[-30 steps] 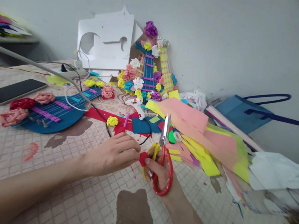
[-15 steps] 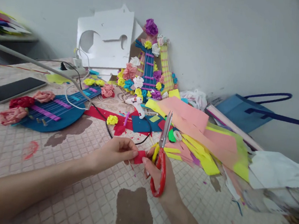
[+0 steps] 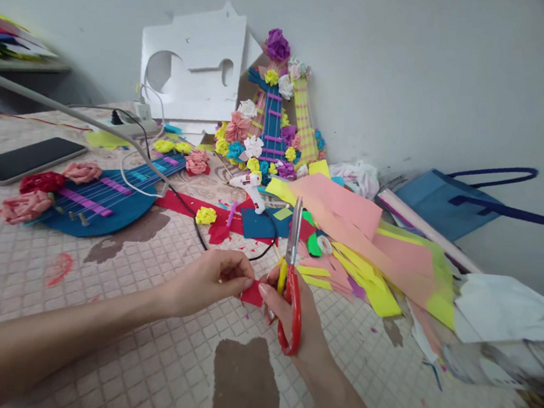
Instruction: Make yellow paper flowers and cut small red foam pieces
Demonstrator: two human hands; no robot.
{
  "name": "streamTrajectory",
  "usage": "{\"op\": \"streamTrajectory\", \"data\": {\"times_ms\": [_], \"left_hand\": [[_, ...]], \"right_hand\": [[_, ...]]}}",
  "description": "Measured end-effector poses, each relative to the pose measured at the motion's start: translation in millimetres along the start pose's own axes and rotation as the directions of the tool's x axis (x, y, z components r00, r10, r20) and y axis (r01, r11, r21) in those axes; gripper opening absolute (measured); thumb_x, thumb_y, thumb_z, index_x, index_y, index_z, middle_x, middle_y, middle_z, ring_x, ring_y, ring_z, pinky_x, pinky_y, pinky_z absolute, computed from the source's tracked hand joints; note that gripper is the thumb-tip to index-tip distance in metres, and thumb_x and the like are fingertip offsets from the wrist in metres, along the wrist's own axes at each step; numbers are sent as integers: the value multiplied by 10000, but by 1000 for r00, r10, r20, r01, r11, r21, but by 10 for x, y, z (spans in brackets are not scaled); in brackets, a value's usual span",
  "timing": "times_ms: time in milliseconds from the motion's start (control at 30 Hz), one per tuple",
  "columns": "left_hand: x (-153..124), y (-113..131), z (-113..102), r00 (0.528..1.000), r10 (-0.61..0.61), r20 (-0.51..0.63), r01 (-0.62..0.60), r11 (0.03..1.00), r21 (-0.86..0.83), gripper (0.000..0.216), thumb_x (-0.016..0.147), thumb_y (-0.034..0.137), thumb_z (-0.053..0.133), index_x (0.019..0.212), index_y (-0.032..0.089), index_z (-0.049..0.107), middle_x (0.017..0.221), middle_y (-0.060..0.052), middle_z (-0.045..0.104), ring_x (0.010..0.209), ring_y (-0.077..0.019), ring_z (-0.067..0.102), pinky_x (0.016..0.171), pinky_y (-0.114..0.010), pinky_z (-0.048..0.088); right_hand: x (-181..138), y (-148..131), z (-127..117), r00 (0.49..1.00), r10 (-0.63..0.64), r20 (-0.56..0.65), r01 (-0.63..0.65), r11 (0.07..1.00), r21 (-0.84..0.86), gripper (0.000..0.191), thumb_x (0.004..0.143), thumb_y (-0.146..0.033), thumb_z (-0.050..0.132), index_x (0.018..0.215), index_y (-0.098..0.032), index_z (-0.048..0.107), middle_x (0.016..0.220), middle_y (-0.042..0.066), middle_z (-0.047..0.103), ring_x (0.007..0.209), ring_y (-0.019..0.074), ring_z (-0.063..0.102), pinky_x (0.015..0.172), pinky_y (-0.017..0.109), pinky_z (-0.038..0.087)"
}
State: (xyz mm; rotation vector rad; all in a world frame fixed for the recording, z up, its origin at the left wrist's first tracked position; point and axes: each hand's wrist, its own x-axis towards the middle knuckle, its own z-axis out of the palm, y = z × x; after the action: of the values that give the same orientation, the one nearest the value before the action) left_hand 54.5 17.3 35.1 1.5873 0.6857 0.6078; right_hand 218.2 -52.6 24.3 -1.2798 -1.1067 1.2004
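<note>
My left hand (image 3: 211,280) pinches a small red paper piece (image 3: 252,293) between thumb and fingers, just above the tiled table (image 3: 150,360). My right hand (image 3: 294,318) grips red-handled scissors (image 3: 291,278) with the blades closed and pointing up and away from me. The thumb and a finger of that hand also touch the red piece from its right side. Both hands meet over the middle of the table, close to me.
A blue paper guitar (image 3: 101,194) with paper roses lies at left, beside a dark tablet (image 3: 16,158). A white glue gun (image 3: 251,188), black cable and loose coloured sheets (image 3: 369,254) lie beyond the hands. A decorated guitar (image 3: 274,119), white cardboard and a blue bag (image 3: 454,198) stand by the wall.
The scissors have swung more upright and slid a little left. Both hands have shifted the red piece slightly, with my left fingers re-gripping it.
</note>
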Motion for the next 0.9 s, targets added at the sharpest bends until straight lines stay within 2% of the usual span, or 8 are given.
{"op": "streamTrajectory", "data": {"times_ms": [200,333,400,500,633,767,900], "left_hand": [[3,-17,2,1000,-11,2,11,993,-117,214,846,334,530,923,137,563,715,3,575,646,-110,559,622,-242,465],[2,-11,8,1000,-23,16,25,990,-139,239,878,372,486,892,138,535,712,9,548,644,-110,545,628,-254,463],[0,-5,14,999,-7,35,13,987,-161,185,873,325,503,919,145,502,727,10,554,652,-110,546,629,-255,459],[-11,6,11,995,70,71,-58,986,-159,154,842,160,497,987,167,443,725,26,551,654,-100,525,626,-240,442],[-35,13,-15,976,179,124,-177,984,-25,256,771,16,426,969,169,481,798,4,558,728,-113,538,642,-239,444],[-47,-1,-28,966,215,141,-240,951,193,242,763,13,466,915,162,580,891,-29,613,810,-138,580,736,-276,463],[-28,13,-29,964,250,88,-265,930,255,174,768,31,481,794,147,609,820,-30,621,762,-133,586,710,-264,461]], "right_hand": [[24,32,-1,997,-11,-75,11,1000,8,165,772,-265,621,814,-206,474,701,-59,496,458,62,443,415,196,393],[25,48,-2,995,-18,-98,22,999,34,166,761,-252,630,816,-207,480,699,-61,491,472,65,449,414,191,403],[25,45,-4,995,-17,-97,20,999,37,161,762,-254,628,806,-207,480,688,-65,487,467,62,450,409,186,401],[29,35,-9,994,0,-107,6,999,53,168,756,-260,633,800,-204,481,671,-70,479,456,57,445,403,179,395],[39,34,-12,991,15,-132,-6,997,73,172,747,-268,641,796,-199,491,634,-76,477,439,51,441,400,173,380],[37,34,-1,993,41,-108,-30,994,101,182,740,-280,649,789,-199,493,607,-79,486,420,52,433,392,177,373],[28,26,1,997,18,-77,-8,990,138,182,787,-326,632,816,-207,497,504,-95,446,402,62,411,398,179,369]]}}
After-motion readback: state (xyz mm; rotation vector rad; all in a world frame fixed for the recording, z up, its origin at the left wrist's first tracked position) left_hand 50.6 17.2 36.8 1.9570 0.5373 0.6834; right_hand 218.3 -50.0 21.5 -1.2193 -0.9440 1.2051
